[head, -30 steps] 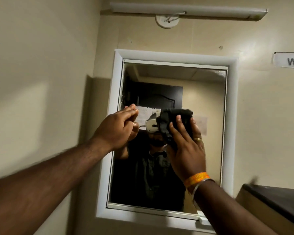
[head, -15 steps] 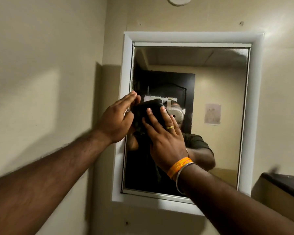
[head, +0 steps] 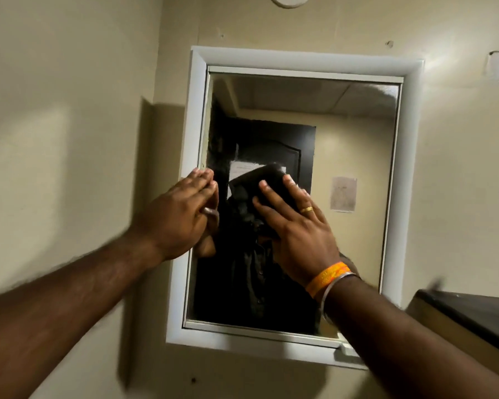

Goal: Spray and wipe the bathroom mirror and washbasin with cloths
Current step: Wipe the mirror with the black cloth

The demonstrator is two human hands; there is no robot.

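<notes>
Dark cloth (head: 260,185): soft, likely light; right hand (head: 296,226) pressed it flat-fingered mid-mirror (head: 343,133); left hand (head: 176,217) flat at mirror's left edge.

Under my right hand (head: 297,226) a matt black cloth (head: 260,185) on glossy mirror glass (head: 343,133); smooth white plastic-looking frame (head: 401,180), matt painted wall (head: 69,110)
</notes>
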